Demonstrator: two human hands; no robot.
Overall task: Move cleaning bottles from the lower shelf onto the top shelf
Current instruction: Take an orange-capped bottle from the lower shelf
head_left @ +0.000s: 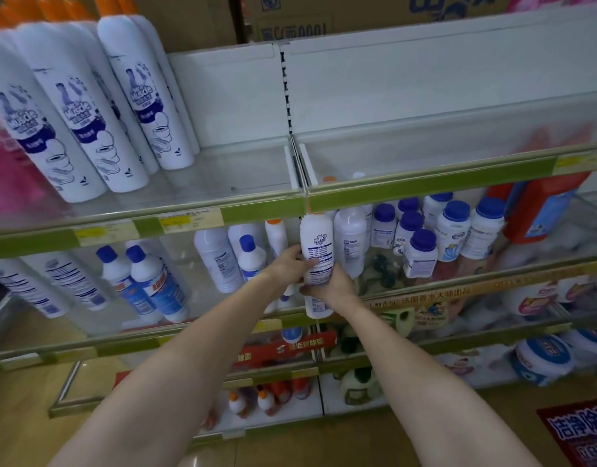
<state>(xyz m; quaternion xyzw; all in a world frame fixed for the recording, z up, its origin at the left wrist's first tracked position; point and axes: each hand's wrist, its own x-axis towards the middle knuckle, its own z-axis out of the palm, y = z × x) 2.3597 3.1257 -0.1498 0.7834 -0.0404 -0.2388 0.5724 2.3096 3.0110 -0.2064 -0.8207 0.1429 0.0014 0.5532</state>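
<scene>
Bottle [316, 251], white, tall, back label facing the camera, being held upright in front of the lower shelf [492, 269], its top just at the green price rail of the top shelf [256, 210]. Reading "Mr Muscle" in blue at the head of its label, then rows of small print too fine to make out. Left hand [290, 267] gripping the bottle's left side, fingers curled round the middle of the label. Right hand [334, 286] gripping lower down and from the right, fingers wrapped across the front, bottle base showing below it.

Up and left of the grip, standing on the top shelf: a row of the same white bottles with orange caps [88, 106], fronts showing "Mr Muscle" and a drawing of a toilet bowl. Directly above the grip, bare white shelf floor.

Just right of the grip: another white bottle [350, 239], touching or nearly touching the held one. Further right: a cluster of small white jars with blue lids [455, 227]. Left of the grip: white bottles with blue caps [148, 281], red and blue labels, writing blurred. Below the grip: a red strip with Chinese characters [307, 343], only partly legible.
</scene>
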